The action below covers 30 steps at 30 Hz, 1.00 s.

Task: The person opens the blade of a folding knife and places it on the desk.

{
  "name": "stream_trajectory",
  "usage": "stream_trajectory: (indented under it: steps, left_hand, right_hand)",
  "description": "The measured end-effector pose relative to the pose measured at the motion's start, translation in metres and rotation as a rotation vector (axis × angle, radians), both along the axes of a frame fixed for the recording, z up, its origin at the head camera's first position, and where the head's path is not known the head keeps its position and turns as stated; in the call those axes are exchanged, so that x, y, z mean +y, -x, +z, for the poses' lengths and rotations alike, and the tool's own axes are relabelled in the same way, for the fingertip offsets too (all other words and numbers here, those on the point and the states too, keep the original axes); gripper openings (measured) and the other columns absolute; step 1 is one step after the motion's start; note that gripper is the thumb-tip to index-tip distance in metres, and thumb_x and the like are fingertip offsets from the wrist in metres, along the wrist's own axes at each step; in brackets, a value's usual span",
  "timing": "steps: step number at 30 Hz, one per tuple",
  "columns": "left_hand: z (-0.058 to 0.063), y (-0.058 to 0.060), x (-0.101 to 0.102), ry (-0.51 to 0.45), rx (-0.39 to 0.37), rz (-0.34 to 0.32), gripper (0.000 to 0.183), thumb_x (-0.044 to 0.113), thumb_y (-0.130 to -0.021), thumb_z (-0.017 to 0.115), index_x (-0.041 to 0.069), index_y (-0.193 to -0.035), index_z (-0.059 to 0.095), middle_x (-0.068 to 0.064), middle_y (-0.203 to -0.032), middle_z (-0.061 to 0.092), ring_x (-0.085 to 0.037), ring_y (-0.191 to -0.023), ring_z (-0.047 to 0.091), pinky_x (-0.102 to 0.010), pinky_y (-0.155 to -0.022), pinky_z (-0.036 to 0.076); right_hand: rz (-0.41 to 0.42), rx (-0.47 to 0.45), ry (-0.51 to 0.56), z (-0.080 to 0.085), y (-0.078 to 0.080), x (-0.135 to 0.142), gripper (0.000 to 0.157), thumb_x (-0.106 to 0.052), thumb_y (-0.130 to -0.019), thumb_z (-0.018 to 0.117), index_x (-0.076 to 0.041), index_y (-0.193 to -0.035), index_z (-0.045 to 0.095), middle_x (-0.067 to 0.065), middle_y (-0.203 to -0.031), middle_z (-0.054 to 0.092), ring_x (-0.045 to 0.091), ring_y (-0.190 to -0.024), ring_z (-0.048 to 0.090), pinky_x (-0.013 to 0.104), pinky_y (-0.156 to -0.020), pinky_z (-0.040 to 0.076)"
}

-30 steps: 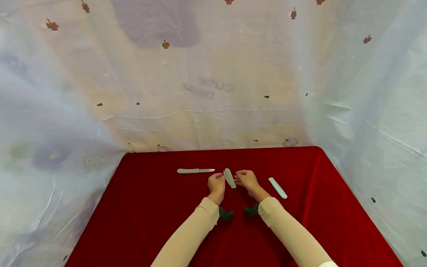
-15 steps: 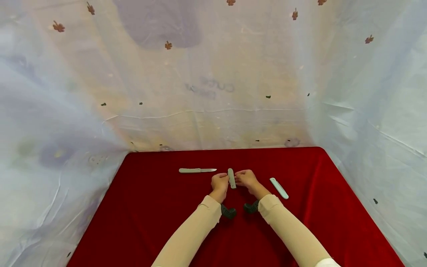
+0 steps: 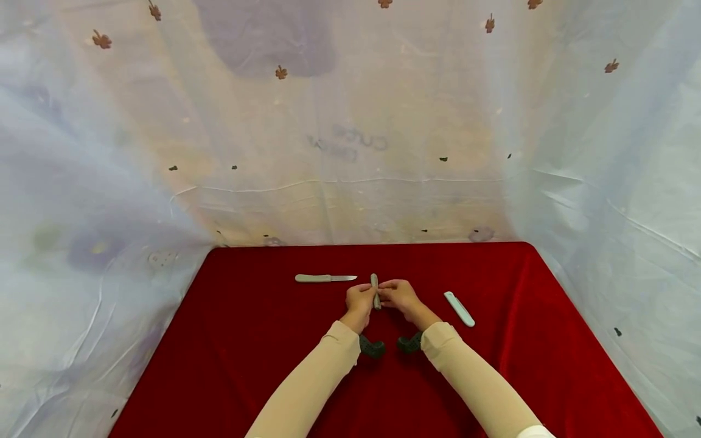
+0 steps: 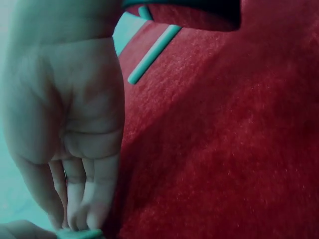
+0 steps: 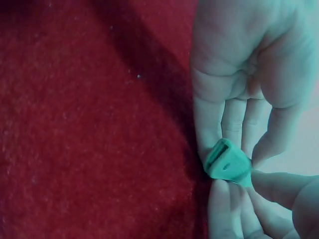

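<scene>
A beige folding knife (image 3: 375, 292) stands between my two hands at the middle of the cloth, long side pointing away from me. Left hand (image 3: 359, 298) pinches it from the left; right hand (image 3: 400, 295) pinches it from the right. Close up in the right wrist view, the handle end (image 5: 229, 164) shows a slot and a small hole, with fingertips of both hands round it. No bare blade of this knife is seen. Only a sliver of the handle (image 4: 82, 234) shows at the bottom of the left wrist view.
Left of the hands lies an open knife (image 3: 325, 278), its blade pointing right. A pale folded knife (image 3: 459, 309) lies slanted on the right. Red cloth (image 3: 263, 353) covers the table; patterned sheeting (image 3: 350, 207) hangs behind and at both sides.
The blade seen partly swung out of the middle knife has gone into the handle. The knife has turned onto its narrow edge, and the right fingers have closed in on it.
</scene>
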<state>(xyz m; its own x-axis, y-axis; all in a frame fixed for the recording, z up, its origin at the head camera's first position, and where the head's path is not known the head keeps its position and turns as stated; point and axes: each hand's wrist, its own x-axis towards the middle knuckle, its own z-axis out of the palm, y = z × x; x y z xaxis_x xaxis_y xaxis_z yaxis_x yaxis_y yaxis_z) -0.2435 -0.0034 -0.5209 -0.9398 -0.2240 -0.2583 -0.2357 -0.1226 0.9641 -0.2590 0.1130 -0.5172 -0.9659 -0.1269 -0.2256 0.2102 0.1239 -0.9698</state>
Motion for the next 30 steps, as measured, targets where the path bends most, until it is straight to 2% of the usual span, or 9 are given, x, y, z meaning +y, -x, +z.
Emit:
stream_trajectory:
  steps: [6,13,20,25,30]
  left_hand:
    - [-0.004,0.003,-0.005,-0.13,0.066,-0.079,0.03,0.003,-0.09,0.056,-0.011,-0.116,0.057,-0.022,-0.106,0.063,-0.027,-0.097,0.062,-0.037,-0.08,0.053]
    - [0.004,0.001,-0.012,-0.14,0.085,-0.138,0.031,0.011,-0.091,0.06,-0.006,-0.117,0.059,-0.018,-0.11,0.063,-0.026,-0.1,0.062,-0.035,-0.08,0.053]
    - [0.017,-0.002,-0.023,-0.16,0.117,-0.218,0.035,0.015,-0.091,0.062,-0.006,-0.118,0.058,-0.019,-0.114,0.061,-0.026,-0.103,0.06,-0.035,-0.083,0.051]
    - [0.029,-0.005,-0.035,-0.14,0.099,-0.289,0.041,0.022,-0.089,0.065,-0.002,-0.121,0.058,-0.015,-0.113,0.062,-0.025,-0.101,0.061,-0.035,-0.083,0.051]
    - [0.037,-0.008,-0.048,-0.136,0.092,-0.375,0.049,0.029,-0.087,0.066,0.0,-0.125,0.055,-0.013,-0.113,0.062,-0.026,-0.104,0.06,-0.034,-0.085,0.051]
  right_hand:
    - [-0.058,-0.014,0.09,0.003,0.002,0.001,0.034,-0.006,-0.092,0.058,0.009,-0.121,0.053,0.024,-0.109,0.061,0.031,-0.095,0.063,0.034,-0.076,0.054]
    - [-0.081,-0.054,0.149,0.013,0.002,0.003,0.032,-0.011,-0.091,0.06,0.006,-0.118,0.056,0.018,-0.108,0.061,0.022,-0.093,0.062,0.031,-0.078,0.053]
    - [-0.045,-0.032,0.192,0.028,-0.002,0.004,0.03,-0.012,-0.091,0.061,0.006,-0.116,0.055,0.013,-0.102,0.062,0.019,-0.088,0.062,0.037,-0.085,0.051]
    - [0.007,-0.032,0.221,0.04,-0.005,0.005,0.029,-0.014,-0.091,0.061,0.005,-0.112,0.056,0.009,-0.097,0.061,0.016,-0.082,0.062,0.043,-0.091,0.047]
    - [0.077,-0.035,0.253,0.05,-0.01,0.006,0.029,-0.015,-0.09,0.062,0.005,-0.11,0.055,0.01,-0.094,0.062,0.018,-0.08,0.063,0.041,-0.088,0.049]
